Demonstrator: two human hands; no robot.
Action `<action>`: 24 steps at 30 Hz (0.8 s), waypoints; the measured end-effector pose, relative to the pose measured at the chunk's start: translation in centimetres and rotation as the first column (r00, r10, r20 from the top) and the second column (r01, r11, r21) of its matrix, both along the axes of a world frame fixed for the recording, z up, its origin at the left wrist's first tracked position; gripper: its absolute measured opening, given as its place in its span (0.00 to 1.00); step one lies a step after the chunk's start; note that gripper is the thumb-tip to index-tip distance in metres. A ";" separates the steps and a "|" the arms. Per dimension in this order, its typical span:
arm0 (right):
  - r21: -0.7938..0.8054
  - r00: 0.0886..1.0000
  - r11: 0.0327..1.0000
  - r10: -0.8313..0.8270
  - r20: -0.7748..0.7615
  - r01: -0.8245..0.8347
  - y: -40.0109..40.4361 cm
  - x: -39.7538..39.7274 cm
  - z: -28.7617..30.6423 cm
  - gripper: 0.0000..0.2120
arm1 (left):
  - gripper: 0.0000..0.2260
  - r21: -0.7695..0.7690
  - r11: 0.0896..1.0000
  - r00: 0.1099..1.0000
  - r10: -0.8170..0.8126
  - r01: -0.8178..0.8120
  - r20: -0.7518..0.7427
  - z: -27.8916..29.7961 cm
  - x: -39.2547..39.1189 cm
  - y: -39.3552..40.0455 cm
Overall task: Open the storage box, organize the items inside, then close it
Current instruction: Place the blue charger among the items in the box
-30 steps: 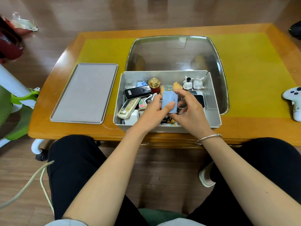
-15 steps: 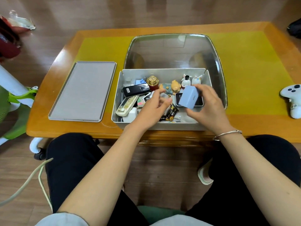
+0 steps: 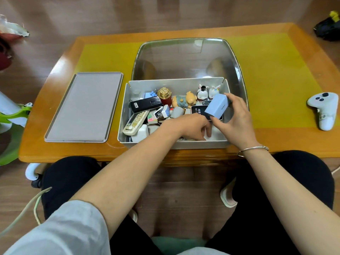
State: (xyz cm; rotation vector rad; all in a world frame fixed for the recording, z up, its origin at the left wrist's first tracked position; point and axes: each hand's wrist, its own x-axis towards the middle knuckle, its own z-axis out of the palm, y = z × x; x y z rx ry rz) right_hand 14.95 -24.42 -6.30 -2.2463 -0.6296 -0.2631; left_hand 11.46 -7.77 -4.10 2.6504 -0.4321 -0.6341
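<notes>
Over the storage box (image 3: 173, 144), right hand (image 3: 233, 122) gripped blue block (image 3: 217, 106); left hand (image 3: 193, 126) reached inside, fingers curled, hold unclear. Sorting step; block needed placing.

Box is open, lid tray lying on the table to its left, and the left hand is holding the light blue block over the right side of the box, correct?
Not quite: the head view shows the right hand holding the light blue block. The left hand reaches down into the box. The rest is right.

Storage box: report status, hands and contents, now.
Right hand grips blue block above the open storage box. Left hand reaches down among clutter, fingers hidden. Lid lies left on table. Nothing blocking.
</notes>
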 end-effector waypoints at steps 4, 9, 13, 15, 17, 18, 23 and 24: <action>0.003 1.000 1.000 -0.003 -0.010 0.003 0.0 0.0 0.1 0.32 | 0.05 0.017 0.999 0.998 0.047 -0.046 -0.031 0.5 -0.2 0.7; -0.022 0.998 1.000 0.010 -0.057 -0.012 0.0 -0.2 0.3 0.32 | 0.05 0.110 0.992 0.992 0.079 -0.067 -0.100 1.0 -0.7 2.5; -0.165 0.986 0.973 0.151 -0.067 -0.160 -0.3 0.2 1.7 0.33 | 0.06 0.102 0.990 0.994 0.104 -0.100 -0.026 0.5 -1.1 2.0; -0.314 0.978 0.926 0.200 -0.058 -0.209 -0.6 0.6 2.5 0.34 | 0.05 0.043 0.991 0.988 0.122 -0.127 0.098 0.1 -1.3 2.0; -0.447 0.976 0.869 0.207 -0.066 -0.214 -1.0 1.0 3.3 0.35 | 0.06 0.023 0.996 0.984 0.086 -0.090 0.154 -0.4 -1.4 2.0; -0.507 0.976 0.835 0.203 -0.081 -0.215 -1.1 1.1 3.5 0.35 | 0.08 0.059 0.997 0.988 0.038 -0.048 0.150 -0.6 -1.3 1.8; -0.744 0.971 0.627 0.189 -0.143 -0.232 -0.5 1.2 4.1 0.35 | 0.18 0.202 0.976 0.996 -0.088 0.080 0.033 -0.7 -0.8 1.7; -0.776 0.969 0.584 0.190 -0.157 -0.240 -0.3 1.2 3.9 0.34 | 0.19 0.214 0.973 0.996 -0.088 0.082 0.017 -0.6 -0.7 1.8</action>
